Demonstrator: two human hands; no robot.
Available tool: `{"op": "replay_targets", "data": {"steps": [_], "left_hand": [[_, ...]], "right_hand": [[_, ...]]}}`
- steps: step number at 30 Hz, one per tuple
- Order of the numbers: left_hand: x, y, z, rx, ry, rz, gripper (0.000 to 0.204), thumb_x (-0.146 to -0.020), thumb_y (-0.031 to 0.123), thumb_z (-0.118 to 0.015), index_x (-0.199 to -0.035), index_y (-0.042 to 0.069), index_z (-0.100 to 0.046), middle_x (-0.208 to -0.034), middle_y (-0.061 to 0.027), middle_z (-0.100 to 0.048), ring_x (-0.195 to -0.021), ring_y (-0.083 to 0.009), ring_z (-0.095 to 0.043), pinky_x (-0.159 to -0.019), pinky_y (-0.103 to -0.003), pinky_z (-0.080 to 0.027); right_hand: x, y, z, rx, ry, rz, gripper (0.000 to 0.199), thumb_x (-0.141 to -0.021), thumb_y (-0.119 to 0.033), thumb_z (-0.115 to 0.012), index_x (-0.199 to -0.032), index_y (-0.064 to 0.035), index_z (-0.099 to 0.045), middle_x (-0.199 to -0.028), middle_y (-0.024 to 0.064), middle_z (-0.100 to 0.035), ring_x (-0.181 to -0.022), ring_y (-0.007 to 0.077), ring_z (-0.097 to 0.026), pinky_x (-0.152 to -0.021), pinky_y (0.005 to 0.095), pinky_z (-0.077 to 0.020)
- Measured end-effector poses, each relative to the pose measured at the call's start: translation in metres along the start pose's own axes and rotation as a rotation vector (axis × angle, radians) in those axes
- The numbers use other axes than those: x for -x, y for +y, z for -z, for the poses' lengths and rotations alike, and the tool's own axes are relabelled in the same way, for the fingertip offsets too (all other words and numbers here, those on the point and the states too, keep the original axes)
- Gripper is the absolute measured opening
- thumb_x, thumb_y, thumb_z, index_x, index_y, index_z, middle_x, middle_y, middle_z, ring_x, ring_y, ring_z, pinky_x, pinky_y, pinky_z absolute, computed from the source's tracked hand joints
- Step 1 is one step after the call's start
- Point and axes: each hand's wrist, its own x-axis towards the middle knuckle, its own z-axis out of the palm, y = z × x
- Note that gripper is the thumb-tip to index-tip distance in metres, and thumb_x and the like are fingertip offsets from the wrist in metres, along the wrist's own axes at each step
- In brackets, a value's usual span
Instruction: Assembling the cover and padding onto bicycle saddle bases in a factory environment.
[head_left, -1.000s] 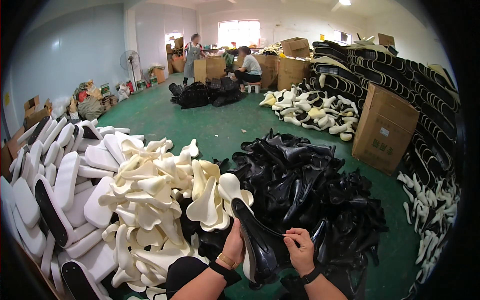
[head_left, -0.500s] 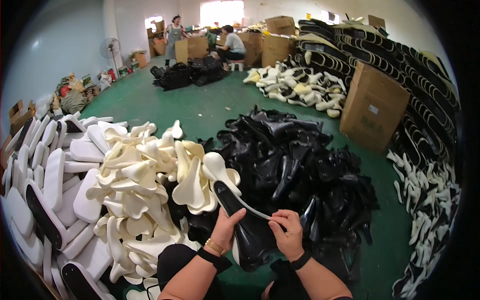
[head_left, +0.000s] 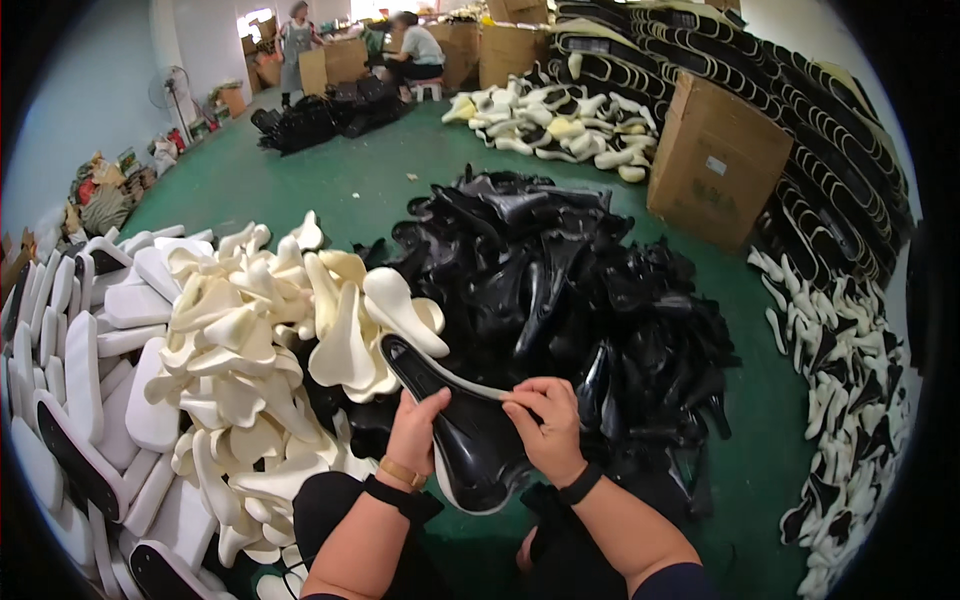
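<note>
From here, I'd brace firmly: left grip (head_left: 416, 432) clasping the black saddle shell (head_left: 474, 448), right grip (head_left: 512, 398), opposite, pinching its pale rim (head_left: 472, 385).

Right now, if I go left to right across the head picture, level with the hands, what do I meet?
White pads, cream seat-shaped pads, the left hand, the black seat-shaped piece with its pale edge, the right hand, the heap of black pieces, green floor, then the pale-and-black pile.

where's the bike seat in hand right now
In the head view, the bike seat is below centre, between the left hand and right hand, with the black pile to its upper right.
</note>
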Motion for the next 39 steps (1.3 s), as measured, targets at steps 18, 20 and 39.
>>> {"op": "replay_targets", "data": {"steps": [18, 20, 39], "left_hand": [[-0.003, 0.016, 0.008, 0.116, 0.072, -0.109, 0.025, -0.09, 0.009, -0.055, -0.113, 0.0, -0.056, -0.099, -0.011, -0.066, -0.085, -0.0241, -0.066, -0.079, -0.036, -0.055], [0.0, 0.016, 0.003, 0.075, 0.078, -0.143, 0.026, -0.089, 0.009, -0.057, -0.114, 0.003, -0.056, -0.102, -0.0086, -0.065, -0.089, -0.022, -0.064, -0.083, -0.035, -0.052], [-0.012, 0.046, 0.027, 0.157, -0.086, -0.23, 0.022, -0.1, 0.018, -0.045, -0.12, 0.007, -0.043, -0.1, -0.0172, -0.062, -0.09, -0.0313, -0.066, -0.079, -0.046, -0.056]], "right_hand": [[0.007, 0.017, -0.003, -0.733, -0.409, -0.584, 0.066, -0.08, -0.012, -0.076, -0.135, -0.0004, -0.041, -0.124, 0.0113, -0.055, -0.115, 0.0193, -0.051, -0.1, 0.0324, -0.0406], [0.011, 0.023, -0.001, -0.67, -0.398, -0.545, 0.069, -0.077, -0.013, -0.078, -0.134, 0.0006, -0.041, -0.123, 0.0122, -0.056, -0.114, 0.0205, -0.052, -0.099, 0.0324, -0.041], [0.004, -0.03, 0.052, -0.725, -0.613, -0.415, 0.068, -0.078, -0.027, -0.076, -0.133, -0.0002, -0.045, -0.122, 0.0084, -0.057, -0.111, 0.0178, -0.055, -0.093, 0.0339, -0.0459]]}}
